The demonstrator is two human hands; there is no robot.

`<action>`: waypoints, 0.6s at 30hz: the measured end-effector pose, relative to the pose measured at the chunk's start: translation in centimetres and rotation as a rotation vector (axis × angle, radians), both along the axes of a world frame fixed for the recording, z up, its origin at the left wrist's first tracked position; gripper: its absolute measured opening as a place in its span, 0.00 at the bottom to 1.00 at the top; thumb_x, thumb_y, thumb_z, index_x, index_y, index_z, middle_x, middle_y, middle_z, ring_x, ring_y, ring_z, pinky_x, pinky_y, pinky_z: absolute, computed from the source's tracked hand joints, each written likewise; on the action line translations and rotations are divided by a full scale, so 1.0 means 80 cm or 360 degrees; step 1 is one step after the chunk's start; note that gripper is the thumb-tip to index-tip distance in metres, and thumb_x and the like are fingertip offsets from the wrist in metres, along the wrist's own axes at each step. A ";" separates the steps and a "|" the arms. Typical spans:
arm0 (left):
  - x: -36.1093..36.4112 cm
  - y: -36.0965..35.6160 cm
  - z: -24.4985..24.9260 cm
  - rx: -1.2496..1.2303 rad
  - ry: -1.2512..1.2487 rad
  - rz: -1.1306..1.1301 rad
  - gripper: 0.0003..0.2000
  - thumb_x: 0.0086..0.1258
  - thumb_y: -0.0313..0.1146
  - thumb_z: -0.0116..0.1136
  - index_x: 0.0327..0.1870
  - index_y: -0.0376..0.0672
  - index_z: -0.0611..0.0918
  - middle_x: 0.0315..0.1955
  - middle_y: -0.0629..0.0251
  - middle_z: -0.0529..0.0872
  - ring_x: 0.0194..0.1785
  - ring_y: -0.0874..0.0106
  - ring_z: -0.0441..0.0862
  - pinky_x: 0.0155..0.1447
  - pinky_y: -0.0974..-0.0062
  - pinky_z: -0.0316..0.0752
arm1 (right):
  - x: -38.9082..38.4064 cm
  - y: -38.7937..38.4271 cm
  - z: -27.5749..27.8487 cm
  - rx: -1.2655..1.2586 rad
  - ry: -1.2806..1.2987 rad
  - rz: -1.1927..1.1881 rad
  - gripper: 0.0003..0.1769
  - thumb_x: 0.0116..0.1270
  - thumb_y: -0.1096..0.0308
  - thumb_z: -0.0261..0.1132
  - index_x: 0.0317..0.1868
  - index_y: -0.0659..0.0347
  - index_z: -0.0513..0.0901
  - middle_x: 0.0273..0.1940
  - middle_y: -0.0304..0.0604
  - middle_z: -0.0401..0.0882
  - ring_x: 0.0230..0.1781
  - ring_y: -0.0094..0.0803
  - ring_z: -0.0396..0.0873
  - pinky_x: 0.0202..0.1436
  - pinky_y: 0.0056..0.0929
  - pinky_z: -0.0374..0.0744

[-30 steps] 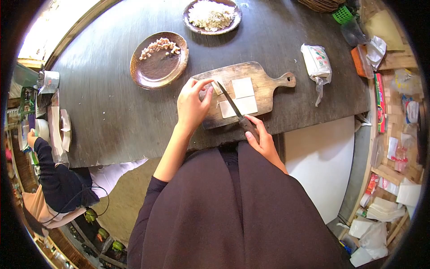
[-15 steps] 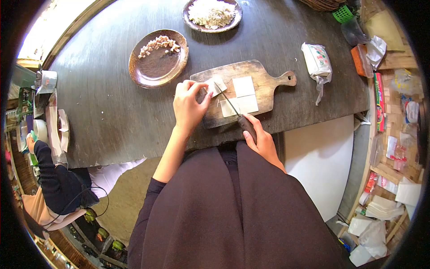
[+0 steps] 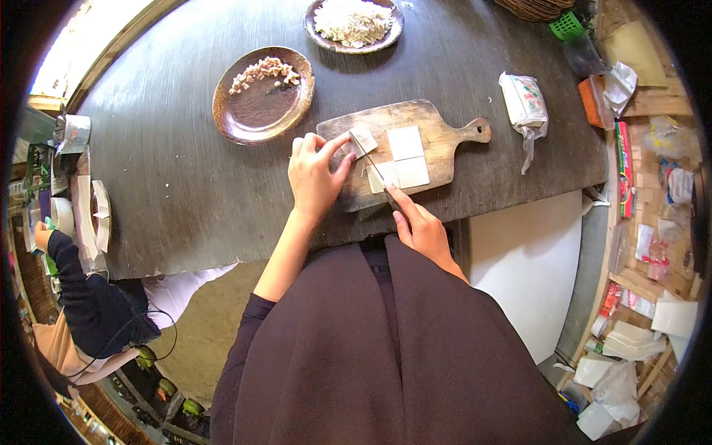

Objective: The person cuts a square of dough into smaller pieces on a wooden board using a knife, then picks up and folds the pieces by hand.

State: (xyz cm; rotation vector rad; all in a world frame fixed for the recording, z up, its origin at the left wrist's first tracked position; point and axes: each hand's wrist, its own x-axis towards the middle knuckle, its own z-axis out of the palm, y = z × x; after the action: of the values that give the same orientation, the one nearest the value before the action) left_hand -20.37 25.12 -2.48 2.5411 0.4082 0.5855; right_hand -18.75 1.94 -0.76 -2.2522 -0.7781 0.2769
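Note:
On a worn wooden cutting board (image 3: pixel 440 152) lie several flat white squares (image 3: pixel 404 143). My left hand (image 3: pixel 317 174) pinches the left edge of one white piece (image 3: pixel 363 140) near the board's upper left. The handle of a knife (image 3: pixel 377 172) is in my right hand (image 3: pixel 424 231), its thin blade slanting up and left onto that same piece. Beyond my left hand stands a brown plate (image 3: pixel 259 119) with small chopped pinkish pieces (image 3: pixel 265 70).
A second plate (image 3: pixel 326 43) at the back holds a pale shredded heap (image 3: pixel 353 22). Right of the board lies a white plastic packet (image 3: pixel 524 101). Shelves with bags line the right side. Another person's dark sleeve (image 3: pixel 78 297) shows at the left.
My right hand has turned and slid slightly forward along the knife, and the blade now lies steeper across the piece. My left hand stays nearly in place.

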 end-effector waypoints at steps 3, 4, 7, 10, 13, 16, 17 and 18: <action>0.000 0.000 -0.003 0.0003 -0.0001 0.0000 0.17 0.61 0.40 0.75 0.53 0.56 0.90 0.33 0.65 0.75 0.42 0.64 0.74 0.48 0.65 0.74 | 0.002 0.001 -0.002 -0.0007 -0.0052 0.0009 0.30 0.73 0.65 0.63 0.74 0.39 0.73 0.31 0.51 0.80 0.29 0.52 0.83 0.32 0.48 0.82; 0.000 0.000 -0.003 0.0004 -0.0001 -0.0004 0.18 0.61 0.40 0.75 0.54 0.56 0.90 0.33 0.65 0.75 0.42 0.63 0.74 0.48 0.66 0.74 | 0.003 0.003 -0.002 -0.0011 -0.0044 0.0004 0.29 0.73 0.65 0.63 0.74 0.39 0.74 0.30 0.51 0.80 0.29 0.52 0.83 0.33 0.48 0.82; 0.000 0.001 -0.003 0.0005 0.0011 -0.0005 0.18 0.61 0.40 0.75 0.54 0.56 0.90 0.33 0.65 0.75 0.42 0.63 0.74 0.48 0.65 0.74 | 0.005 0.005 -0.002 0.0000 -0.0045 0.0000 0.29 0.73 0.65 0.63 0.74 0.39 0.74 0.30 0.51 0.79 0.29 0.52 0.83 0.33 0.48 0.82; 0.001 0.002 -0.002 0.0018 -0.0008 -0.0013 0.18 0.61 0.40 0.75 0.53 0.55 0.90 0.33 0.65 0.75 0.41 0.63 0.74 0.47 0.65 0.74 | 0.006 0.005 -0.003 0.0023 -0.0045 0.0004 0.29 0.73 0.65 0.63 0.74 0.39 0.75 0.30 0.51 0.80 0.29 0.51 0.83 0.34 0.48 0.82; 0.001 0.003 -0.004 0.0007 -0.0003 -0.0017 0.18 0.61 0.40 0.75 0.53 0.55 0.90 0.32 0.65 0.75 0.41 0.64 0.74 0.47 0.65 0.73 | 0.005 0.006 -0.005 0.0030 -0.0052 0.0007 0.29 0.73 0.65 0.64 0.74 0.39 0.74 0.29 0.50 0.79 0.29 0.51 0.83 0.34 0.47 0.82; 0.001 0.004 -0.004 -0.0001 -0.0013 -0.0021 0.18 0.61 0.41 0.75 0.53 0.54 0.90 0.32 0.65 0.75 0.41 0.64 0.73 0.47 0.66 0.73 | 0.004 0.007 -0.006 -0.0018 -0.0082 -0.0003 0.29 0.73 0.64 0.64 0.74 0.38 0.74 0.29 0.49 0.79 0.28 0.51 0.83 0.33 0.47 0.82; 0.001 0.004 -0.004 -0.0002 -0.0011 -0.0021 0.18 0.61 0.41 0.75 0.53 0.54 0.90 0.32 0.65 0.75 0.41 0.64 0.73 0.47 0.66 0.73 | 0.003 0.007 -0.006 -0.0067 -0.0098 -0.0010 0.29 0.73 0.64 0.64 0.74 0.38 0.74 0.29 0.48 0.78 0.27 0.51 0.83 0.32 0.47 0.83; 0.001 0.004 -0.003 0.0005 -0.0005 -0.0021 0.18 0.61 0.41 0.75 0.53 0.54 0.90 0.32 0.65 0.75 0.41 0.64 0.73 0.47 0.66 0.73 | 0.002 0.008 -0.006 -0.0068 -0.0097 -0.0010 0.29 0.73 0.64 0.64 0.74 0.38 0.74 0.29 0.48 0.78 0.27 0.51 0.83 0.32 0.47 0.83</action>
State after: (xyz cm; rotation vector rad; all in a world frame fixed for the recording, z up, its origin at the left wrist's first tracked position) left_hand -20.28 25.46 -2.76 2.5434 0.3891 0.5855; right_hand -18.59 2.56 -1.22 -2.3120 -0.8039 0.2250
